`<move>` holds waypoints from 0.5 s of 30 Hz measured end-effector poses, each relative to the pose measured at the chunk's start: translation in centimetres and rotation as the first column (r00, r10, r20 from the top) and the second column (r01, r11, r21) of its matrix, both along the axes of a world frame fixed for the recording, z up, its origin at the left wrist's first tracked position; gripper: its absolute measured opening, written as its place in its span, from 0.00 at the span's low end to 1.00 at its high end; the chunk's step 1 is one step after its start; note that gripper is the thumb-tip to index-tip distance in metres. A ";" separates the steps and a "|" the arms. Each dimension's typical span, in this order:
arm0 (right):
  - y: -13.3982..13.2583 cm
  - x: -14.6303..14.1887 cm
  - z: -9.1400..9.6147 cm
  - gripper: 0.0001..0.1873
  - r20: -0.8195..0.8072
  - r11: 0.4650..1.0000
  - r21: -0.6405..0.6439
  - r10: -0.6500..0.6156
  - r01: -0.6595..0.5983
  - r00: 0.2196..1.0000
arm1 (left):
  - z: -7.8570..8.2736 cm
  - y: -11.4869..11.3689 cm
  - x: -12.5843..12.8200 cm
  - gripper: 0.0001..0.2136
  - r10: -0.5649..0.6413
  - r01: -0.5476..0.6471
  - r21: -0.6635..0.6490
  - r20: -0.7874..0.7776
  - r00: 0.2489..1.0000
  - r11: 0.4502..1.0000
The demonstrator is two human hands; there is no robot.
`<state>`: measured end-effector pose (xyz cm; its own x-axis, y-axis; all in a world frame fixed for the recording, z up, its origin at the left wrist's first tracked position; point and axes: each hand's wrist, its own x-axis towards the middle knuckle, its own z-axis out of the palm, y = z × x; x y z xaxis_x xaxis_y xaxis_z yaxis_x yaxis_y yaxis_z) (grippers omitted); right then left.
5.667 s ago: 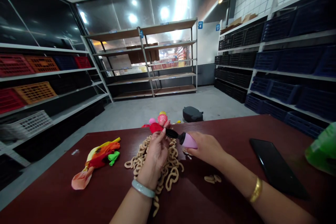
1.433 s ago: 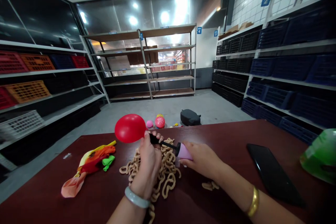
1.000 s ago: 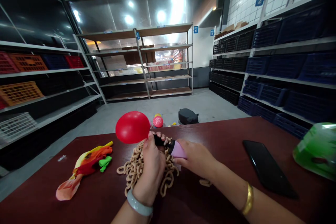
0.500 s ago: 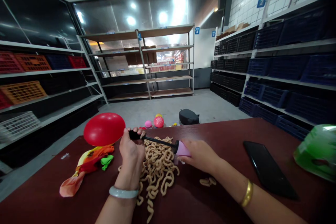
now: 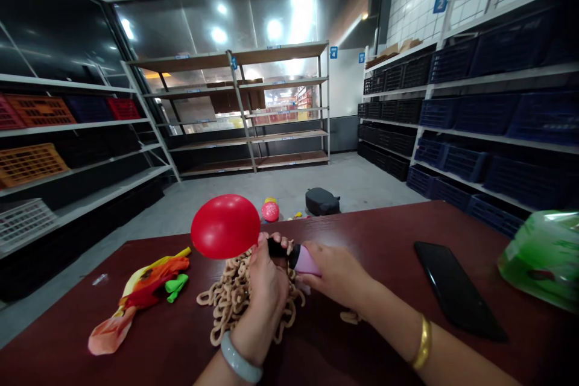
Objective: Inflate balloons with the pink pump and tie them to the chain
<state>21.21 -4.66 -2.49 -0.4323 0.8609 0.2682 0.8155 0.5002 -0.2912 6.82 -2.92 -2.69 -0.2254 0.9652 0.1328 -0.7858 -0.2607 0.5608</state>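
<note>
1. Closed grip, just below the frame's center: my left hand [image 5: 268, 283] encloses the black end of the pump [image 5: 307, 261], thumb at the neck of the inflated red balloon [image 5: 225, 226], which appears left of center.
2. Just to its right, my right hand [image 5: 337, 272] wraps the pump's lilac body.
3. Lower center: a pile of tan loops [image 5: 228, 294] on the table [image 5: 384, 238].
4. Lower left: limp balloons [image 5: 147, 285], beside a green piece [image 5: 176, 285].
5. Lower right: a black slab [image 5: 456, 289], near a green bag [image 5: 543, 259].
</note>
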 end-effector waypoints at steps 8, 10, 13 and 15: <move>0.0 -0.3 0.3 0.29 -0.067 1.000 -0.020 0.014 -0.016 0.998 | 2.4 1.3 -3.9 0.07 0.076 -0.076 0.032 -0.006 0.997 0.997; 0.3 0.0 0.2 0.29 -0.057 1.000 -0.017 0.021 -0.022 0.998 | 3.0 2.1 -6.1 0.06 0.133 -0.133 0.045 -0.001 0.991 0.990; 0.9 0.7 -0.1 0.29 -0.033 1.000 -0.005 0.020 -0.020 0.999 | 3.4 3.1 -9.1 0.06 0.198 -0.199 0.042 0.031 0.980 0.979; 1.2 1.1 -0.3 0.28 -0.020 1.000 0.015 0.015 -0.014 1.000 | 3.4 3.5 -10.1 0.06 0.222 -0.225 0.043 0.054 0.974 0.973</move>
<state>22.34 -3.48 -2.82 -0.4392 0.8504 0.2899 0.8023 0.5164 -0.2995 -3.24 0.54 0.66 -0.4419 0.8823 0.1618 -0.7303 -0.4586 0.5062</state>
